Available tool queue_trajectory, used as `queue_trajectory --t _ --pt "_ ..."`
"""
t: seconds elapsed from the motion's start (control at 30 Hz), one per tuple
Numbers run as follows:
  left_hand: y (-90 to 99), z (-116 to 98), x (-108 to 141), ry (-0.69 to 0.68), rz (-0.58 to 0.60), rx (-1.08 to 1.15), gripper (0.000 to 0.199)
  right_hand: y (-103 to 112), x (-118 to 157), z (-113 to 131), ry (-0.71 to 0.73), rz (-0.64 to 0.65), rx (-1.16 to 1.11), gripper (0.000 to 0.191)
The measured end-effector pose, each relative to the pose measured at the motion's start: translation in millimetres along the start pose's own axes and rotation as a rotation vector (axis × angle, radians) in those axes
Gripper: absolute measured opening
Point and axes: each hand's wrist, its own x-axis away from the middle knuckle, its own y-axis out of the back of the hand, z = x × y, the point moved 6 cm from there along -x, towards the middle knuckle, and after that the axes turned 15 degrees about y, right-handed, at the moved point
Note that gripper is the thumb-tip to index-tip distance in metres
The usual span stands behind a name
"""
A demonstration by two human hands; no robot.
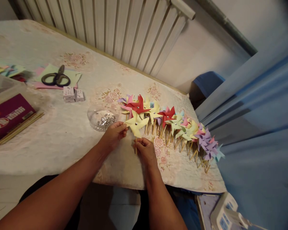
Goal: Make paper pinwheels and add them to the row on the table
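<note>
A pale yellow paper pinwheel (137, 125) with a silvery pin at its centre is held up between my hands. My left hand (115, 134) is closed, pinching the edge of its left blade. The fingers of my right hand (146, 150) are closed round its thin wooden stick, just under the blades. Behind and to the right lies a long row of finished pinwheels (179, 126) in red, yellow, green, pink, purple and blue, their sticks pointing toward me. Just beyond my left hand is a clear round dish (92, 119) with many small metal pins inside.
Black-handled scissors (56, 78) rest on coloured paper squares (73, 76) beside small white boxes (72, 94). At the left are a purple box (12, 118), wooden sticks (19, 130) and a clear container (2, 83). A radiator and blue curtain (261, 127) border the floral-covered table (50, 140).
</note>
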Motion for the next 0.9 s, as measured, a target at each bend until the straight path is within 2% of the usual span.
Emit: queue_trajectory --t 0.3,0.7,0.8,0.9 --pt "-4.6 -0.1 0.4 0.030 0.112 0.150 0.019 -3.2 0.4 1.7 -0.009 0.013 -0.005 0.017" --pt "-5.8 1.6 -0.2 0.047 0.127 0.190 0.018 -4.2 1.9 1.7 0.000 0.031 -0.002 0.014" --pt "-5.9 6.4 -0.7 0.063 0.118 0.167 0.019 -3.1 1.3 3.6 0.006 0.016 0.003 0.013" --pt "-7.6 12.3 0.5 0.079 0.095 0.018 0.023 -0.3 -0.4 5.7 0.016 -0.021 0.004 0.014"
